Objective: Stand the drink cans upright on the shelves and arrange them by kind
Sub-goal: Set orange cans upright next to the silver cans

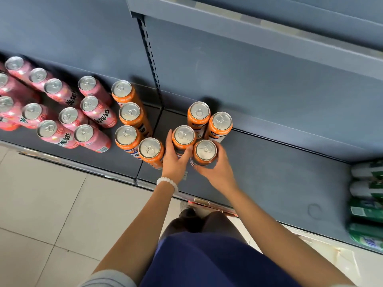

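On the grey shelf, the left hand wraps its fingers around one upright orange can, thumb against its near side. The right hand curls round a second orange can just beside it, both near the shelf's front edge. Two more orange cans stand directly behind them, towards the back wall. A column of four orange cans stands to the left, and beyond it a cluster of pink cans. Green cans lie blurred at the shelf's right end. A white bead bracelet circles the left wrist.
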